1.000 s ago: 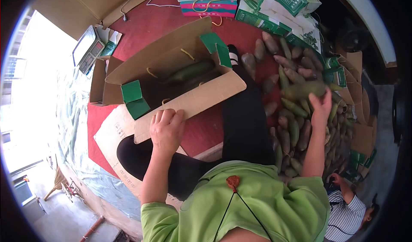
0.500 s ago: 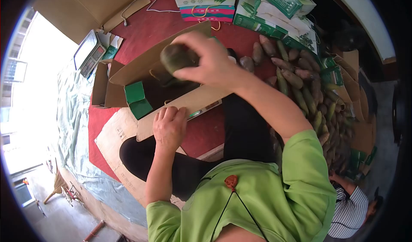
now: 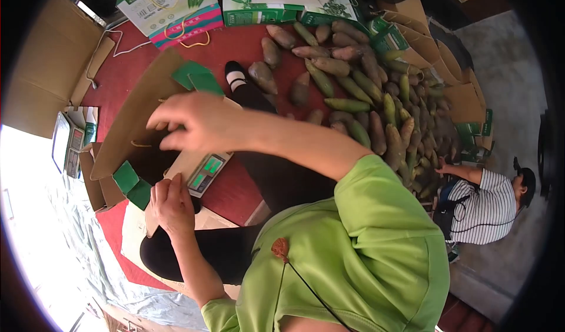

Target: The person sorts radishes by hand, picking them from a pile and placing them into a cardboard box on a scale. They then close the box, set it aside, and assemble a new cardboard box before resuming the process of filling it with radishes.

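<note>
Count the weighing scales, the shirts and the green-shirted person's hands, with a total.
Weighing scales: 2 (far-left scale, green-lit scale)
Shirts: 2 (green shirt, striped shirt)
Hands: 2 (left hand, right hand)
Total: 6

You're in a packing space — heaped produce (image 3: 376, 97), printed cartons (image 3: 294, 2), an open box (image 3: 126, 120) and lit scales (image 3: 207, 172) around you.

Receives strong light from the left, with white glare over the sheeting (image 3: 65, 244). Falls to deep shadow inside the cardboard box (image 3: 132, 114); glows green at the digital display (image 3: 207, 171). Shows motion blur at the right hand (image 3: 188, 123). Curves strongly toward black, vignetted fisheye edges.
</note>
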Motion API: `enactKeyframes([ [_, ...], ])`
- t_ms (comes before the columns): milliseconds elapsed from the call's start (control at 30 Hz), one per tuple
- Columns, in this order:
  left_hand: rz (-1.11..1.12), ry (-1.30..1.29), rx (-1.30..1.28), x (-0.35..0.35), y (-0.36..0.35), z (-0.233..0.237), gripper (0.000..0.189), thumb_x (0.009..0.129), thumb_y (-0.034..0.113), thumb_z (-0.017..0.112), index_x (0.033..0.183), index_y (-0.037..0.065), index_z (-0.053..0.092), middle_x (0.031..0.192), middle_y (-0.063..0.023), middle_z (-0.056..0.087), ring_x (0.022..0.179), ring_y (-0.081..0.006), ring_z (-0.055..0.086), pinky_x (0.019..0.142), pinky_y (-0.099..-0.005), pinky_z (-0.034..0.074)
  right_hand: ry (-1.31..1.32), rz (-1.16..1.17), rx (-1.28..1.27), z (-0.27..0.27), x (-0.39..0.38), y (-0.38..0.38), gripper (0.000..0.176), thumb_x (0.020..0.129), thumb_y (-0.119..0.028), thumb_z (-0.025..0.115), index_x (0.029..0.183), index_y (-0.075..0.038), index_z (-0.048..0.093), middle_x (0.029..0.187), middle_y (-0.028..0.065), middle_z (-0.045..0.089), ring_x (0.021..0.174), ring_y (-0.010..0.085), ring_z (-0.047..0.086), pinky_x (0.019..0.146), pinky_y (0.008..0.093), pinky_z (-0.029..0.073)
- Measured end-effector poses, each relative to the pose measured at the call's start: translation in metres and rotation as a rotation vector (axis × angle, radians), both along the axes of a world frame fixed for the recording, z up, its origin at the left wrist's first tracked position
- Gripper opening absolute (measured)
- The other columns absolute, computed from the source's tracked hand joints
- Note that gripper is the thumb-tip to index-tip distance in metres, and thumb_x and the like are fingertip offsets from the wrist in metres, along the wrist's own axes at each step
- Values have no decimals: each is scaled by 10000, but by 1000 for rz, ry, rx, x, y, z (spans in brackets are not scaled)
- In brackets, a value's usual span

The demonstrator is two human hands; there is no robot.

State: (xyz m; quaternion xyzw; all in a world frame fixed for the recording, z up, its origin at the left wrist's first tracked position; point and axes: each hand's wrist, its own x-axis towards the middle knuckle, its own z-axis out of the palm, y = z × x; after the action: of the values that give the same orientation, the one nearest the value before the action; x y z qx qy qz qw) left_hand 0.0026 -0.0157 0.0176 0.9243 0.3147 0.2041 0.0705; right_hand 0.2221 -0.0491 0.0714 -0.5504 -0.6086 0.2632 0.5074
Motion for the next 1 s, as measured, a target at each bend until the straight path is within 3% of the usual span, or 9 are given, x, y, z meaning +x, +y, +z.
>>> enactKeyframes([
  [100, -13, 0, 27, 0, -2, 0, 246, 696, 18, 659, 937, 66, 667, 823, -72, 544, 778, -264, 552, 670, -370, 461, 68, -199, -58, -12, 55, -48, 274, 807, -109, 661, 1067, -37, 616, 923, 76, 666, 824, 115, 631, 722, 256, 503],
  [200, 3, -16, -1, 2, -3, -2, 250, 693, 14, 661, 939, 56, 671, 836, -75, 553, 795, -269, 558, 670, -372, 466, -10, -415, -276, -31, 110, -106, 266, 830, -115, 625, 1087, -50, 614, 909, 49, 654, 800, 106, 613, 710, 244, 492],
  [400, -10, -6, -3, -1, -3, -11, 276, 694, -10, 651, 965, 39, 670, 852, -90, 567, 804, -270, 555, 690, -366, 468, -159, -724, -650, -92, 147, -221, 298, 800, -183, 629, 1067, -52, 611, 922, 120, 669, 827, 234, 637, 757, 337, 496],
  [500, -10, -15, 34, -1, -3, -13, 258, 722, -31, 644, 969, 39, 668, 841, -83, 559, 793, -260, 549, 687, -361, 452, -69, -743, -691, -158, 154, -277, 312, 781, -193, 649, 1054, -47, 616, 928, 131, 667, 853, 272, 636, 762, 356, 494],
  [633, -22, -17, 44, -1, -3, -14, 250, 733, -30, 646, 973, 39, 666, 849, -81, 562, 794, -253, 553, 675, -357, 448, -133, -789, -877, -182, 143, -318, 318, 755, -200, 671, 1022, -34, 628, 925, 143, 664, 877, 287, 634, 763, 369, 493],
  [733, -11, -26, 46, -1, -3, -16, 245, 744, -27, 647, 978, 38, 666, 859, -85, 565, 799, -255, 557, 668, -355, 448, -167, -814, -991, -200, 137, -341, 300, 764, -124, 649, 1040, -9, 621, 925, 166, 662, 914, 265, 637, 804, 343, 492],
  [800, -15, -30, 45, -2, -2, -18, 247, 749, -24, 650, 987, 42, 668, 865, -88, 568, 803, -255, 560, 669, -357, 450, -10, -844, -1101, -214, 130, -356, 307, 737, -152, 670, 1012, -20, 639, 903, 167, 663, 907, 284, 637, 803, 349, 491],
  [1000, -22, -6, 55, -9, -4, -16, 268, 736, -31, 651, 994, 40, 669, 871, -91, 559, 814, -259, 557, 676, -358, 457, -167, -894, -1204, -276, 107, -399, 306, 682, -209, 720, 937, -54, 653, 898, 154, 660, 898, 314, 627, 812, 392, 492],
])
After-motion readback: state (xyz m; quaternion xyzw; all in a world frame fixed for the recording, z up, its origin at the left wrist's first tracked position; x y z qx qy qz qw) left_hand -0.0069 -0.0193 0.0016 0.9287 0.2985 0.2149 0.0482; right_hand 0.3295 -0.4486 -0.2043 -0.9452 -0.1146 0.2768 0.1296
